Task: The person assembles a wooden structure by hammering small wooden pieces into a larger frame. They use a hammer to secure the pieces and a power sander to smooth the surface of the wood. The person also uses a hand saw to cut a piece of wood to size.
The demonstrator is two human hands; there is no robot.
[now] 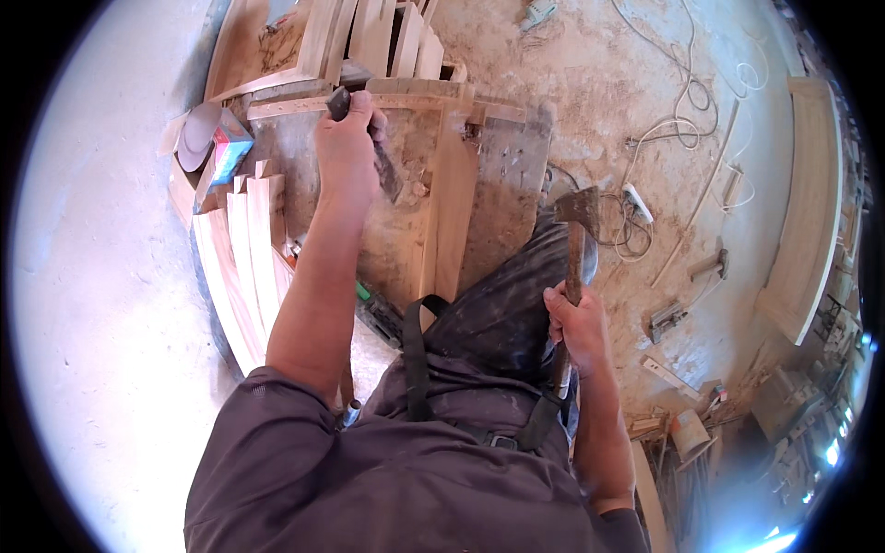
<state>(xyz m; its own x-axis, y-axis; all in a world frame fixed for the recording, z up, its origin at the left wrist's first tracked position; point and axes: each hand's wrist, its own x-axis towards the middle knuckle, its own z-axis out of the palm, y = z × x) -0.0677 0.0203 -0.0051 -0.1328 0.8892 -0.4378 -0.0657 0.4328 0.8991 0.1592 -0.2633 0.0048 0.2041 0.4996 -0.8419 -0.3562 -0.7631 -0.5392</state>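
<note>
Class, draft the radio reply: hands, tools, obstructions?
Left hand closed around chisel-like tool. Right hand gripping hatchet by handle. Wooden board lies between hands, touching neither.

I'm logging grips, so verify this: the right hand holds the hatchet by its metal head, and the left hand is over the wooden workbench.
Wrong grip: the head view shows the right hand holding the hatchet by its wooden handle. The left hand is over the wooden workbench.

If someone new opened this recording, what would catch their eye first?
Probably the hatchet, gripped by the right hand right of centre. Next, the left hand, upper left of centre, holding a dark chisel-like tool over the worn wooden bench. Pale wood pieces stand out at the bench's left.
</note>
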